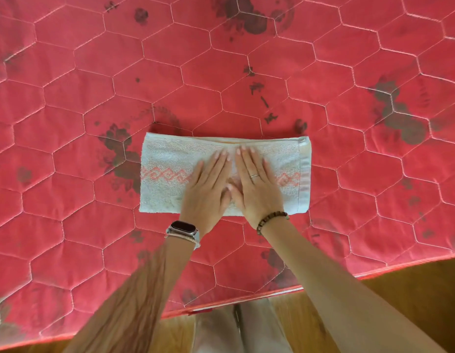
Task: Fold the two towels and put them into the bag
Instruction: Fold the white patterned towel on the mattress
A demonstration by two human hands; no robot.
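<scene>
Towel (168,174): folded strip on red quilted bed (246,72). Left hand (208,184) and right hand (254,182) lay flat, fingers straight, pressing its middle. Soft, light, limp; best gripped at short ends.

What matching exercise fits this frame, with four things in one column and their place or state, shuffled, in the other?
Column one:
1. towel
2. watch
3. bead bracelet
4. ring

Column two:
A. on a finger of the right hand
B. folded, lying flat on the red quilt under both palms
C. on the wrist of the left hand
D. on the wrist of the right hand

Pairs: 1-B, 2-C, 3-D, 4-A
</scene>
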